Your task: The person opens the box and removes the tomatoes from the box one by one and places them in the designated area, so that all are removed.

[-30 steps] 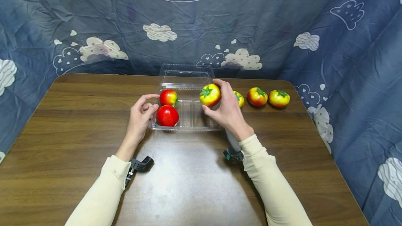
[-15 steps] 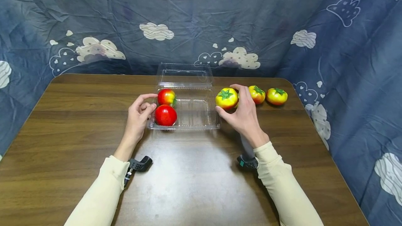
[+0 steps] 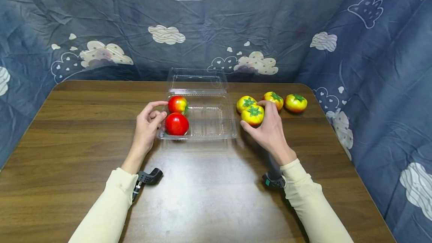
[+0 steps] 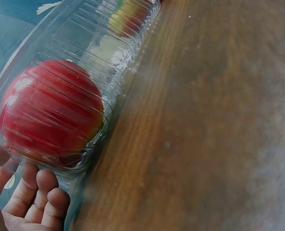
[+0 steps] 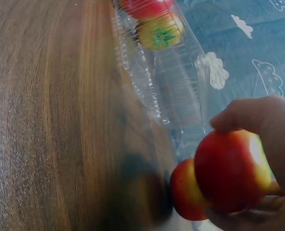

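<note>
My right hand (image 3: 270, 128) grips a yellow-and-red tomato (image 3: 252, 115) with a green star-shaped top, thumb and fingers on opposite sides. It overlaps a second tomato (image 3: 246, 103) just behind; in the right wrist view that other tomato (image 5: 186, 190) shows lower, beside the held tomato (image 5: 229, 171). At the left end of an open clear plastic clamshell box (image 3: 210, 137), my left hand (image 3: 146, 125) holds the side wall between thumb and index finger. Inside that end lie a red tomato (image 3: 177, 124) in front and a red-yellow tomato (image 3: 177, 104) behind.
Two more tomatoes, one red-yellow (image 3: 272, 99) and one mostly yellow (image 3: 295, 103), stand at the back right of the wooden table (image 3: 202, 194). The box's lid (image 3: 197, 80) is raised at the back, near a blue cloud-print cloth (image 3: 202, 21).
My right hand has carried its tomato from over the box's right part rightward to the loose tomatoes, and lower. My left hand stays at the box. The view shifts slightly.
</note>
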Motion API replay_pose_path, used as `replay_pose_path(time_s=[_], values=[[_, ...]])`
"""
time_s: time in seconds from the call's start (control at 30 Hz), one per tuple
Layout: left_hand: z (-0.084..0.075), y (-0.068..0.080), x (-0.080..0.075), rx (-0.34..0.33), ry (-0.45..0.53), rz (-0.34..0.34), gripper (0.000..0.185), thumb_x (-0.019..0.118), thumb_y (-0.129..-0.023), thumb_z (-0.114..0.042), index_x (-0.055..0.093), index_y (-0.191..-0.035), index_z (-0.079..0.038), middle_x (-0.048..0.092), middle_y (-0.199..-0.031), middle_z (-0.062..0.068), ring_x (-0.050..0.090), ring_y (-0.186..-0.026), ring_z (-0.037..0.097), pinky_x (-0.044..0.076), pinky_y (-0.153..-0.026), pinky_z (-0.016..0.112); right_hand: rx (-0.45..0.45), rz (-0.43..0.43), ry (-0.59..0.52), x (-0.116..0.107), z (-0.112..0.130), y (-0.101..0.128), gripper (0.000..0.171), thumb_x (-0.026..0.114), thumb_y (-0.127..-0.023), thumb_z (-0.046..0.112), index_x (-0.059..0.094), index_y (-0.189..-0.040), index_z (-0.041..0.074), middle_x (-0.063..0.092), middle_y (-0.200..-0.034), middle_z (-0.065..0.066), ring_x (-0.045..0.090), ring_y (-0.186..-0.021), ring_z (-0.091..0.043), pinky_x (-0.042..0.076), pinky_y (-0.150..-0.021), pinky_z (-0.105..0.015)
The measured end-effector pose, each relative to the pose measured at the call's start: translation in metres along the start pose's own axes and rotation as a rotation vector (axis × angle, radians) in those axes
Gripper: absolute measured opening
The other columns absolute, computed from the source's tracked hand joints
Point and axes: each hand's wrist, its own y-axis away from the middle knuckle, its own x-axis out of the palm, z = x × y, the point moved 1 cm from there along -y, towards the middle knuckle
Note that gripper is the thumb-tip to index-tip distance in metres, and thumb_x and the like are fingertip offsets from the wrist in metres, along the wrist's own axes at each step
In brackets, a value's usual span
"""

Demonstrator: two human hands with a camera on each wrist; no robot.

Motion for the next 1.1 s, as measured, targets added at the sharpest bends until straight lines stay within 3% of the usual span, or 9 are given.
replay_pose_path(time_s=[0.2,0.43,0.83,1.1], values=[[0.0,0.0,0.0,0.01,0.002,-0.002,0.032,0.063,-0.094,-0.002,0.06,-0.125,0.002,0.045,-0.067,0.017,0.04,-0.053,0.019,0.041,-0.047,0.018,0.069,0.087,0.045,0.003,-0.001,0.004,0.075,0.083,-0.072,0.036,0.048,-0.126,-0.004,0.049,-0.117,-0.022,0.051,-0.102,-0.037,0.046,-0.091,-0.051],[-0.025,0.006,0.008,-0.019,-0.013,0.017,0.034,0.059,-0.094,0.003,0.055,-0.127,0.01,0.042,-0.071,0.029,0.037,-0.057,0.035,0.044,-0.048,0.022,0.127,0.172,0.109,0.003,-0.004,0.007,0.07,0.082,-0.074,0.039,0.049,-0.12,-0.003,0.049,-0.11,-0.019,0.051,-0.095,-0.035,0.048,-0.084,-0.05],[-0.025,0.006,0.008,-0.017,0.002,0.021,0.034,0.058,-0.093,0.005,0.055,-0.127,0.011,0.04,-0.07,0.029,0.035,-0.057,0.034,0.043,-0.047,0.02,0.174,0.212,0.197,0.004,-0.004,0.011,0.073,0.075,-0.077,0.056,0.052,-0.116,0.0,0.048,-0.105,-0.016,0.054,-0.085,-0.035,0.049,-0.077,-0.049],[-0.022,0.005,0.007,-0.022,0.003,0.016,0.034,0.058,-0.093,0.006,0.055,-0.127,0.011,0.04,-0.07,0.029,0.035,-0.056,0.035,0.043,-0.047,0.02,0.18,0.226,0.215,0.005,-0.004,0.011,0.078,0.072,-0.077,0.064,0.054,-0.119,0.0,0.049,-0.107,-0.016,0.055,-0.089,-0.036,0.05,-0.079,-0.051]])
